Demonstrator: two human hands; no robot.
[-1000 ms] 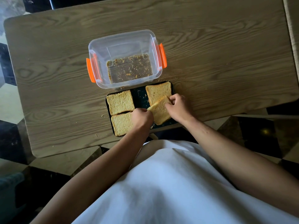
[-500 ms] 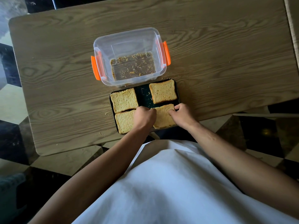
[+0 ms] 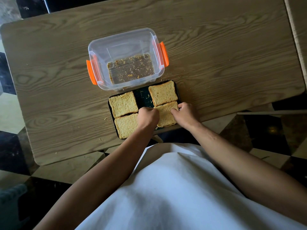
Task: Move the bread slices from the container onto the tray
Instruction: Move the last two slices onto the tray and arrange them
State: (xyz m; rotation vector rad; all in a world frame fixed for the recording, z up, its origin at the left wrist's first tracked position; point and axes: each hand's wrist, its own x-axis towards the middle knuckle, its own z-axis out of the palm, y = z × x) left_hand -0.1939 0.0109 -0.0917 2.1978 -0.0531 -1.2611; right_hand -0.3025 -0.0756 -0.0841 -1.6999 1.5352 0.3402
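Note:
A dark tray (image 3: pixel 144 97) lies at the table's near edge with several bread slices on it: far left (image 3: pixel 123 104), near left (image 3: pixel 125 125), far right (image 3: pixel 163 93) and near right (image 3: pixel 165 114). My left hand (image 3: pixel 147 117) grips the left edge of the near-right slice with curled fingers. My right hand (image 3: pixel 185 114) pinches its right edge. That slice lies flat on the tray. Just behind the tray stands a clear plastic container (image 3: pixel 99 52) with orange clips, holding only crumbs.
The wooden table (image 3: pixel 224 52) spreads wide to the left, right and behind the container. Crumbs dot the wood near the tray. Tiled floor shows beyond the near edge, and my white garment fills the lower view.
The slice both hands held tilted above the tray's near-right corner has been lowered flat onto the tray. Both hands stay on its edges.

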